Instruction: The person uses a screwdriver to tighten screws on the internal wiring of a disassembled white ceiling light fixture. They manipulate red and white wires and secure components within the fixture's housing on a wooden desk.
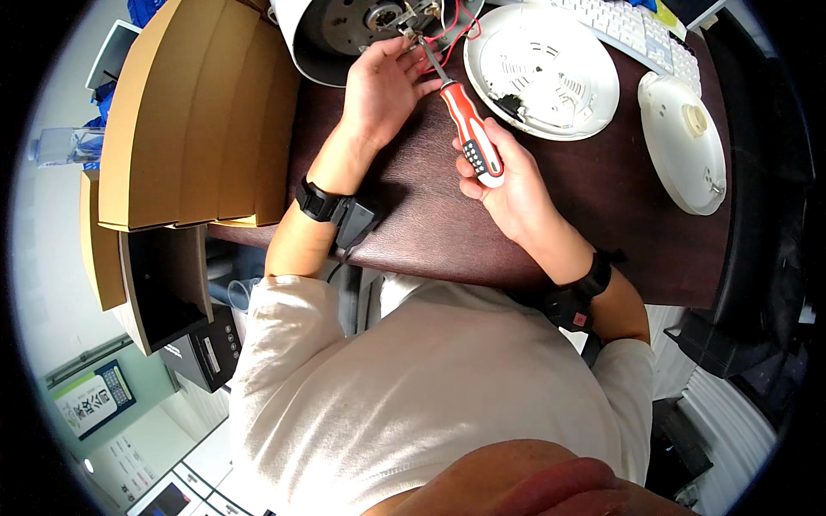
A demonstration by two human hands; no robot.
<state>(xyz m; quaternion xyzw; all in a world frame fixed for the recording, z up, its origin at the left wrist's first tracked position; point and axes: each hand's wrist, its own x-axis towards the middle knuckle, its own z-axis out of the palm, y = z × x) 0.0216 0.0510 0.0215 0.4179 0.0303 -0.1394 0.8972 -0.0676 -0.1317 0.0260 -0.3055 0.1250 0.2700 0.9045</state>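
Note:
A white round appliance body point(297, 39) lies on its side at the far edge of the view, its open end showing a metal plate point(344, 34), small metal parts and red and white wires point(471, 27). My right hand point(520, 185) is closed round the handle of a red and white screwdriver point(465, 120). Its shaft points up and left, the tip among the metal parts near the wires. My left hand point(379, 95) reaches to that same spot, fingers curled by the shaft and the metal parts. What its fingertips pinch is too small to make out.
A white round vented cover point(594, 90) lies right of the screwdriver on the dark brown table point(413, 206). Further right is a white oval lid point(675, 163), with a white keyboard point(632, 34) behind. Cardboard boxes point(189, 120) stand close to my left arm.

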